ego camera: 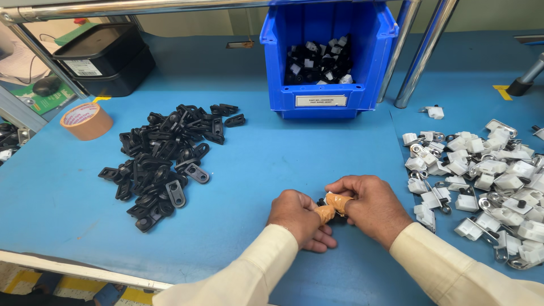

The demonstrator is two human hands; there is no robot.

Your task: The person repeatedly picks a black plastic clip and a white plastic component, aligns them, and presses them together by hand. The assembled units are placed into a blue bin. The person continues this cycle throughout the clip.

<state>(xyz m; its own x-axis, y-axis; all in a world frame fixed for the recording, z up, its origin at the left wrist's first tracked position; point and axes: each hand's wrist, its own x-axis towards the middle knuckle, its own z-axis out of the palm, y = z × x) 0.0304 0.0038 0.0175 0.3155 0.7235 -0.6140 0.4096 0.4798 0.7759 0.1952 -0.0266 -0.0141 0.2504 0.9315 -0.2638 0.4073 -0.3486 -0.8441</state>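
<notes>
**At a blue bench, two hands pinch a small black part**

On the blue bench [243,170], near its front edge, two hands meet at the centre of the view. Both wear cream sleeves. The left hand [297,218] is curled nearly closed, knuckles up, with tan tape wrapped round its thumb tip. The right hand [371,207] is likewise curled, a taped fingertip pressing against the left thumb. Between them sits a small black part [324,202], gripped by the fingers of both hands and mostly hidden, so its shape cannot be told.

To the left of the hands, well apart, lies a loose pile of black plastic brackets [164,158], flat pieces with a round hole at one end. To the right, near the right hand, spreads a heap of white plastic clips [487,181] mixed with small metal rings.

At the back of the bench, straight ahead, stands an open-fronted blue bin [328,51] holding black and white pieces, with a white label on its lip. A roll of brown tape [86,120] lies flat at the far left, and behind it sits a black lidded box [105,56]. Shiny metal poles [416,54] rise to the right of the bin, and a metal rail crosses the top of the view.
</notes>
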